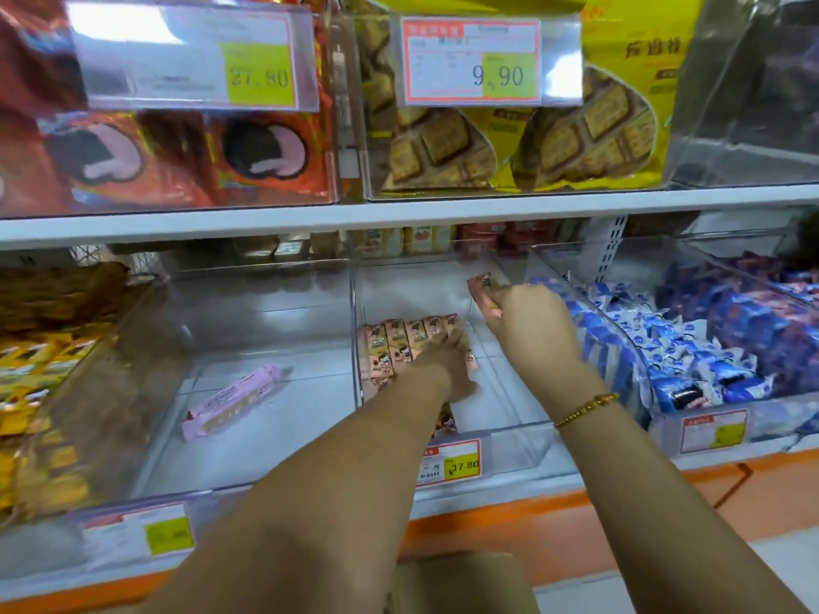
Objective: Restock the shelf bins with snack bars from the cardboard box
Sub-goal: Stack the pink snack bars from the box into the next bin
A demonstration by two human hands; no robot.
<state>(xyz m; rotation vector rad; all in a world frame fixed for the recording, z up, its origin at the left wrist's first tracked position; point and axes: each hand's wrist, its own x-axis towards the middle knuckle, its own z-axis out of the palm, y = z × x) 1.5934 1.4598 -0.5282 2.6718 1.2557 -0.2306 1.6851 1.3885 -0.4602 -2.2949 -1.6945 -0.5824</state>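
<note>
While pressing the pink-wrapped snack bar row (pixel 401 343) with flat left hand (pixel 447 365), gripping spare pink bars (pixel 481 288) in right hand (pixel 527 316). Just right of that row, right hand nearer.

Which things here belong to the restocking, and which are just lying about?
Job: middle bin; row of bars under the left hand; held bars in the right hand; box below.
Lying about: lone pink bar in the left bin; blue packs; yellow bags; red packs; price tags.
</note>
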